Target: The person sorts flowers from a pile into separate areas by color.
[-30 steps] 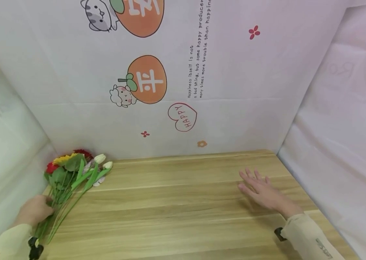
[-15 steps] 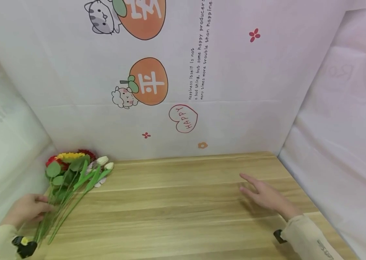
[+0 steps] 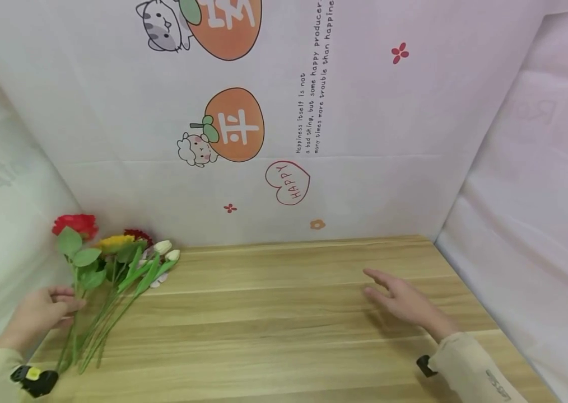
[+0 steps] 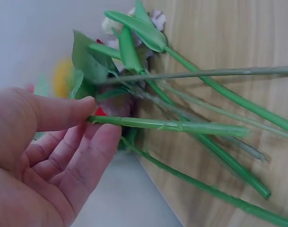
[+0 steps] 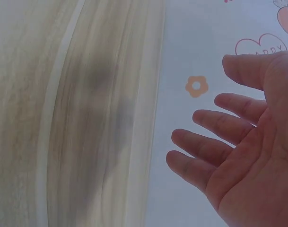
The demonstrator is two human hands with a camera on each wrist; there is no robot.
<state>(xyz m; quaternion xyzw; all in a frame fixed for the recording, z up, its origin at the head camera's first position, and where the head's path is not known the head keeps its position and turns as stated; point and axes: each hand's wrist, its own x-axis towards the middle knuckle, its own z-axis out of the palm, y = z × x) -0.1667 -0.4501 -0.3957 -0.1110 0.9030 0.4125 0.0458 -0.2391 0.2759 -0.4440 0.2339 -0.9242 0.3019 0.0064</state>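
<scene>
White printed cloth (image 3: 364, 101) closes the far side and both flanks of a wood-grained worktop (image 3: 274, 313). At its left side is the red flower (image 3: 76, 225), and the left hand (image 3: 39, 313) has its stem (image 4: 181, 125) pinched between thumb and finger, the grip being nearly closed there. Its bloom lies on the far side of this grip and the cut end on the near side, so the long axis runs near to far; I judge that any turning depends on this. Just to the right lie the yellow flower (image 3: 115, 244), the dark red flower (image 3: 139, 237) and the white tulips (image 3: 163, 247), with stems slanting. Well apart on the right, the right hand (image 3: 405, 302) hangs with fingers spread, holding nothing. Leaves partly cover a pale flower (image 3: 160, 279). Whether the pinched stem's end touches the worktop, I cannot tell.
</scene>
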